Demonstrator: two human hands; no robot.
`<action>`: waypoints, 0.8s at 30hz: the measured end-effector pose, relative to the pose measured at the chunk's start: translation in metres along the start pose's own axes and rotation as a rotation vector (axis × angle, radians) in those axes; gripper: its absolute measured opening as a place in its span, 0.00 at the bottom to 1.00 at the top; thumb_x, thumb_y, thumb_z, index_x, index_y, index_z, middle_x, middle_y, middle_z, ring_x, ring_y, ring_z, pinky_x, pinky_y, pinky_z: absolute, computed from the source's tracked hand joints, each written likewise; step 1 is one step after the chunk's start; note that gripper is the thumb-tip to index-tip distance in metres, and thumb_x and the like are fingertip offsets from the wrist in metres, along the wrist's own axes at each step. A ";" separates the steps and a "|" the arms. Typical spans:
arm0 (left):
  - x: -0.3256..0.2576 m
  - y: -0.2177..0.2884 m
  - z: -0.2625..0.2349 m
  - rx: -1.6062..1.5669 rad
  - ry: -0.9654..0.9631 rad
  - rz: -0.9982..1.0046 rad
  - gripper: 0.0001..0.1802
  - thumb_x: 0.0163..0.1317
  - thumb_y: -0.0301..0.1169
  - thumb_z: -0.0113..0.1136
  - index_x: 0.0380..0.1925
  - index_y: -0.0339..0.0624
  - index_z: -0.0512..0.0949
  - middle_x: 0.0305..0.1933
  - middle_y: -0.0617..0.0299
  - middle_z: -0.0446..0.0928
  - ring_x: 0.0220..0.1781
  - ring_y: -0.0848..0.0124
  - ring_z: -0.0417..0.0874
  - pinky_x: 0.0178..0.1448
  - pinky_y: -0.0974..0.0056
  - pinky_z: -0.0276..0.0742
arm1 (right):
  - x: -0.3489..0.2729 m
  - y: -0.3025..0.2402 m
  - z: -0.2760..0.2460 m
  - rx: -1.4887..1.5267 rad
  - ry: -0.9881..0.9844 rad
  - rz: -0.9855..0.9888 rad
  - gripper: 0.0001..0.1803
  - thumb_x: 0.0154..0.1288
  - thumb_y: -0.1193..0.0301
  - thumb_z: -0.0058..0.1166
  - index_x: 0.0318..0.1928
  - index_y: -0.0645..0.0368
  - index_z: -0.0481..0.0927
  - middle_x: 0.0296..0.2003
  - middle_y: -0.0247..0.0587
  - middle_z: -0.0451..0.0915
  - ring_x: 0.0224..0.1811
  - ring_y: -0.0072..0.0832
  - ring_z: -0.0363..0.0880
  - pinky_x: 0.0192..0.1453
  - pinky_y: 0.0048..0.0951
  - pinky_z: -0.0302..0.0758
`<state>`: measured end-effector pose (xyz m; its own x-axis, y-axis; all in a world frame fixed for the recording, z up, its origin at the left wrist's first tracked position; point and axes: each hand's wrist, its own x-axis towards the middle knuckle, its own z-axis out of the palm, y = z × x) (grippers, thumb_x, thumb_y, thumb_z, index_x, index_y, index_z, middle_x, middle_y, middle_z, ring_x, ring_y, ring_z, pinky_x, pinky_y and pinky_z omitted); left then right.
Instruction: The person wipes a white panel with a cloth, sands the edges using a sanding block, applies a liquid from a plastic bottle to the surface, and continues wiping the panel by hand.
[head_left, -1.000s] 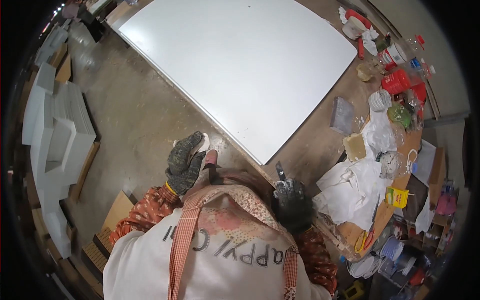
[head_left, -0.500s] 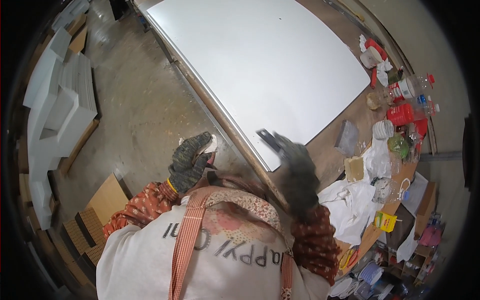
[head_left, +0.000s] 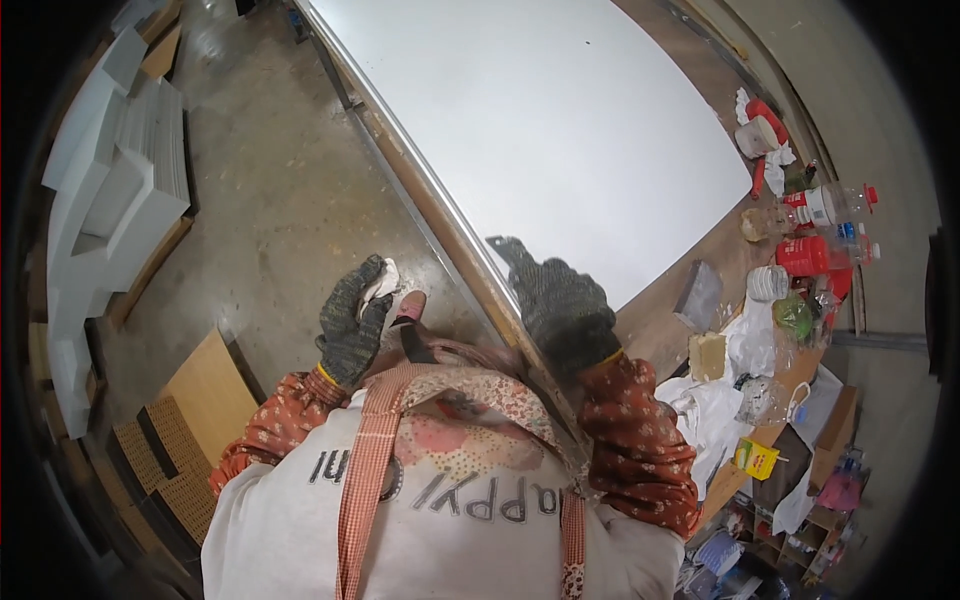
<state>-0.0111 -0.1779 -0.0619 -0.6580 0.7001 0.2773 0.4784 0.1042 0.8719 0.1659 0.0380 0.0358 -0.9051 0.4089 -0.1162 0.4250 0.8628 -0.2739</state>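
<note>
A large white panel (head_left: 520,120) lies on the workbench, its long edge running diagonally beside me. Over the panel's near corner is my right hand (head_left: 568,310) in a dark knit glove, closed around a flat dark tool (head_left: 498,246). Only the tool's end pokes out past the fingers, so its exact kind is hidden. My left hand (head_left: 350,318), in a matching glove, is off the bench above the floor. Its fingers are curled around a crumpled white cloth (head_left: 381,282), which may be paper.
Plastic bottles (head_left: 815,255), a grey block (head_left: 699,296), a yellowish sponge-like block (head_left: 707,356) and white sheeting (head_left: 690,410) crowd the bench's right side. Stacked white panels (head_left: 135,170) stand across the floor at left. A tan board (head_left: 205,390) lies near my left arm.
My right hand has moved left and slightly up along the panel's edge, turning so the tool is more covered. My left hand has shifted slightly left, still gripping the white cloth.
</note>
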 end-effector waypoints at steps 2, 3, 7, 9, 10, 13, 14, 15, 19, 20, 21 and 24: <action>0.003 -0.004 0.000 0.020 -0.016 0.026 0.21 0.63 0.20 0.56 0.57 0.34 0.71 0.59 0.52 0.74 0.60 0.65 0.75 0.64 0.62 0.69 | -0.010 -0.001 0.000 -0.035 0.030 -0.011 0.25 0.64 0.62 0.51 0.60 0.56 0.69 0.32 0.48 0.76 0.31 0.43 0.80 0.34 0.44 0.76; 0.005 -0.006 0.001 0.041 -0.035 0.054 0.21 0.63 0.20 0.56 0.57 0.34 0.71 0.59 0.52 0.74 0.60 0.65 0.75 0.64 0.62 0.69 | -0.013 0.000 0.000 -0.068 0.062 -0.019 0.25 0.62 0.62 0.54 0.59 0.58 0.71 0.32 0.47 0.76 0.31 0.42 0.80 0.33 0.43 0.76; 0.010 -0.004 0.005 0.025 -0.054 0.063 0.22 0.63 0.20 0.56 0.58 0.34 0.71 0.59 0.51 0.74 0.60 0.65 0.75 0.64 0.62 0.70 | -0.011 0.011 0.017 -0.297 0.306 -0.268 0.21 0.65 0.66 0.49 0.57 0.60 0.73 0.26 0.43 0.74 0.23 0.34 0.75 0.26 0.36 0.72; 0.013 -0.002 0.004 0.064 -0.063 0.093 0.22 0.62 0.20 0.57 0.57 0.34 0.72 0.58 0.51 0.75 0.58 0.65 0.76 0.63 0.63 0.71 | -0.012 0.004 0.009 -0.118 0.271 -0.169 0.19 0.65 0.66 0.50 0.55 0.58 0.75 0.23 0.39 0.73 0.21 0.34 0.74 0.24 0.37 0.72; 0.013 -0.004 0.004 0.066 -0.055 0.092 0.22 0.62 0.20 0.57 0.57 0.34 0.72 0.58 0.51 0.75 0.58 0.65 0.76 0.63 0.63 0.71 | -0.010 0.004 0.010 -0.119 0.272 -0.177 0.19 0.65 0.66 0.50 0.55 0.58 0.75 0.23 0.39 0.73 0.21 0.34 0.74 0.24 0.37 0.72; 0.011 -0.011 0.002 0.139 -0.034 0.110 0.22 0.61 0.20 0.58 0.57 0.34 0.72 0.57 0.51 0.76 0.57 0.65 0.78 0.61 0.63 0.73 | 0.012 -0.013 0.003 -0.140 0.177 -0.068 0.19 0.63 0.70 0.49 0.55 0.56 0.73 0.26 0.44 0.77 0.24 0.40 0.80 0.28 0.39 0.77; 0.012 -0.008 0.006 0.094 -0.014 0.067 0.22 0.58 0.21 0.59 0.55 0.35 0.74 0.55 0.50 0.77 0.56 0.61 0.79 0.60 0.61 0.73 | 0.029 -0.015 -0.001 -0.141 0.183 -0.078 0.19 0.63 0.70 0.49 0.55 0.56 0.73 0.26 0.44 0.77 0.24 0.40 0.80 0.28 0.39 0.77; 0.013 -0.006 0.007 0.049 0.010 0.024 0.22 0.56 0.22 0.61 0.53 0.36 0.76 0.54 0.50 0.78 0.55 0.57 0.80 0.60 0.60 0.73 | 0.051 -0.015 -0.006 -0.063 0.102 -0.050 0.19 0.63 0.71 0.48 0.55 0.56 0.73 0.27 0.46 0.79 0.26 0.41 0.81 0.30 0.40 0.78; 0.018 -0.004 0.003 0.099 -0.034 0.113 0.22 0.59 0.21 0.60 0.56 0.34 0.73 0.54 0.50 0.77 0.55 0.65 0.79 0.59 0.63 0.74 | 0.122 -0.008 -0.001 0.053 0.011 -0.030 0.21 0.64 0.70 0.44 0.58 0.55 0.74 0.31 0.49 0.83 0.34 0.43 0.83 0.39 0.45 0.79; 0.017 -0.006 0.001 0.101 -0.018 0.110 0.22 0.59 0.21 0.60 0.56 0.34 0.73 0.54 0.50 0.77 0.55 0.65 0.79 0.59 0.63 0.74 | 0.131 -0.009 0.001 0.046 0.010 -0.045 0.21 0.64 0.70 0.44 0.58 0.55 0.74 0.31 0.49 0.83 0.34 0.43 0.83 0.39 0.45 0.79; 0.014 -0.010 -0.002 0.106 -0.003 0.089 0.22 0.60 0.21 0.59 0.56 0.34 0.73 0.54 0.50 0.77 0.55 0.65 0.79 0.59 0.63 0.74 | 0.140 -0.009 0.002 0.001 -0.021 -0.036 0.21 0.65 0.69 0.44 0.59 0.54 0.73 0.31 0.49 0.83 0.35 0.43 0.83 0.39 0.45 0.79; 0.004 -0.025 -0.009 0.116 0.048 0.058 0.22 0.60 0.20 0.59 0.56 0.34 0.73 0.55 0.51 0.77 0.56 0.65 0.79 0.60 0.63 0.73 | 0.155 -0.011 -0.003 -0.030 -0.050 -0.017 0.20 0.69 0.65 0.40 0.60 0.49 0.71 0.31 0.54 0.81 0.34 0.47 0.81 0.41 0.48 0.77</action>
<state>-0.0316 -0.1841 -0.0790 -0.6533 0.6727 0.3475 0.5786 0.1474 0.8022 0.0210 0.0933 0.0237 -0.9112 0.3798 -0.1599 0.4094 0.8781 -0.2475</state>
